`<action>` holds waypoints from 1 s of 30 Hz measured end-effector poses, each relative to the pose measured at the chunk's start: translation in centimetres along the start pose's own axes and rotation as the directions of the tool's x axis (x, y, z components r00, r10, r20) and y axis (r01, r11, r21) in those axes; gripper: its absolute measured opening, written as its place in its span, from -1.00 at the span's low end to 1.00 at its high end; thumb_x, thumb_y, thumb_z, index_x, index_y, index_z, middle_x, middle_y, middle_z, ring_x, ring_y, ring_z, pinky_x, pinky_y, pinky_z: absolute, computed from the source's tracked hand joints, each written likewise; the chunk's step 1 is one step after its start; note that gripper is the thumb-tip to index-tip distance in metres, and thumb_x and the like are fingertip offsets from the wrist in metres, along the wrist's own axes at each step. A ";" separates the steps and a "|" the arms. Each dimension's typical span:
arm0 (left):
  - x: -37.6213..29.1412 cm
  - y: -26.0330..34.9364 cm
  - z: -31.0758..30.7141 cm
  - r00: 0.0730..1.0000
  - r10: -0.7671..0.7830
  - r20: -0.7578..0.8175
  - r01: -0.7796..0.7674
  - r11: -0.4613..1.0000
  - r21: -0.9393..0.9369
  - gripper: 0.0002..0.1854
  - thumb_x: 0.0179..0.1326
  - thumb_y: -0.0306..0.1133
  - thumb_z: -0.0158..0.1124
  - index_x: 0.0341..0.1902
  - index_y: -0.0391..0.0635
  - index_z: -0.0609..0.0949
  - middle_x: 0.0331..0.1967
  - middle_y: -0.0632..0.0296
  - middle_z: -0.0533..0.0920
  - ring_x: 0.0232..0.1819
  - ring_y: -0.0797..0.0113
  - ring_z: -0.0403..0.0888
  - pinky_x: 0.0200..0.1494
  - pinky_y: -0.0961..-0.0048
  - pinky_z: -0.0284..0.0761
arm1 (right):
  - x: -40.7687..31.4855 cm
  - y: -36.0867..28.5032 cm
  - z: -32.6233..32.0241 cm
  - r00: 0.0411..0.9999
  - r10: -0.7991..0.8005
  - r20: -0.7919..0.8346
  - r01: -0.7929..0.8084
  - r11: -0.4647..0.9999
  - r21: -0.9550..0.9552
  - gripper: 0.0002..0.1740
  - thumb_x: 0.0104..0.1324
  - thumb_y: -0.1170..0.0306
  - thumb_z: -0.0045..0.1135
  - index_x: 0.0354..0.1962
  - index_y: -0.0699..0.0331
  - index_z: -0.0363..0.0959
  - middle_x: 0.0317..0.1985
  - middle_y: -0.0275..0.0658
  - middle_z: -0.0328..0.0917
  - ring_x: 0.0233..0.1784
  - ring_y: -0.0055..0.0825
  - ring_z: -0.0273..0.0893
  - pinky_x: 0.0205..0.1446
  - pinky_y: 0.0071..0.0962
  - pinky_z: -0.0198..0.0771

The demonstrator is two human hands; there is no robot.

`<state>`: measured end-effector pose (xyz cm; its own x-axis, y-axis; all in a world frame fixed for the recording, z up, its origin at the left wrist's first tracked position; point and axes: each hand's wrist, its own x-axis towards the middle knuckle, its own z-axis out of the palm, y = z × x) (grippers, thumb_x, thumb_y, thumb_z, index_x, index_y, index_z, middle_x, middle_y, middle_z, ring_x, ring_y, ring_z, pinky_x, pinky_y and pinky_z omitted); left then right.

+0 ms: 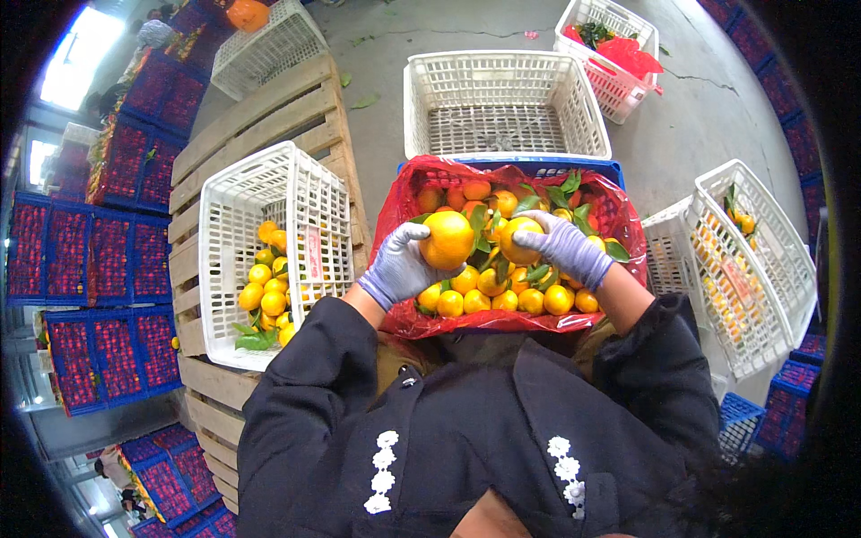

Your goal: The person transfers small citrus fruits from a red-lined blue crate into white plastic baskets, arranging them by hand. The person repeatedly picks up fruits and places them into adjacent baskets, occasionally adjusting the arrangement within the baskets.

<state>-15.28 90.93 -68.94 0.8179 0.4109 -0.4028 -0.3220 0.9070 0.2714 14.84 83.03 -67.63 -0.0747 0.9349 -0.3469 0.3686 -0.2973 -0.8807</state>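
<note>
My left hand (405, 264), in a thin pale purple glove, grips a large orange citrus fruit (446, 239). Gloved the same way, my right hand (568, 247) is closed on a second citrus fruit (521, 241), with its thumb across the front. Both fruits are held over a blue crate (611, 168) lined with a red plastic bag (397, 222). Inside the liner lie many citrus fruits (492, 282), several with green leaves (558, 195) attached. The held fruits and my hands hide part of the pile.
A white plastic crate (292, 195) with citrus fruits stands on a wooden pallet (269, 114) at left. Another white crate (504, 64) is beyond the lined one. At right, a tilted white crate (753, 269) shows fruit; red plastic (625, 57) fills a farther crate. Stacked blue crates (111, 262) line the left.
</note>
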 end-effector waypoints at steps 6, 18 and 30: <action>-0.6 -1.0 0.2 0.987 -0.148 0.069 0.147 0.989 0.015 -0.37 0.32 -0.02 0.20 0.38 -0.10 0.50 0.24 0.02 0.65 0.19 0.01 0.67 0.20 -0.06 0.61 | -1.0 -1.5 2.6 0.971 -0.195 -0.138 0.157 0.956 -0.249 -0.27 0.16 0.16 0.47 0.22 0.32 0.48 0.05 0.08 0.63 0.14 -0.08 0.64 0.27 -0.22 0.51; 0.3 1.8 2.6 0.999 0.001 0.040 -0.004 0.997 0.076 -0.43 0.30 -0.12 0.22 0.32 -0.13 0.52 0.12 0.01 0.70 0.07 0.03 0.73 0.17 0.05 0.67 | 0.5 -7.1 5.3 0.773 -0.616 -0.151 0.522 0.753 -0.400 -0.13 0.10 0.33 0.47 0.37 0.20 0.32 0.27 0.03 0.47 0.35 0.01 0.46 0.46 -0.16 0.37; -15.9 11.0 -1.2 0.837 0.526 -0.151 -0.441 0.812 0.382 -0.46 0.44 -0.09 0.06 0.26 -0.28 0.55 -0.05 -0.18 0.72 -0.12 0.00 0.77 -0.11 0.11 0.76 | 3.9 -0.6 5.1 0.966 -0.170 0.196 0.245 0.845 -0.475 -0.67 0.31 0.20 0.26 -0.05 0.16 0.65 -0.03 -0.02 0.67 0.04 -0.07 0.66 0.12 -0.19 0.56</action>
<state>-32.41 94.47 -60.63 0.4434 0.8348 -0.3264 -0.4404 0.5200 0.7318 9.60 85.83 -70.06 -0.3163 0.9157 -0.2480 0.7335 0.0703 -0.6760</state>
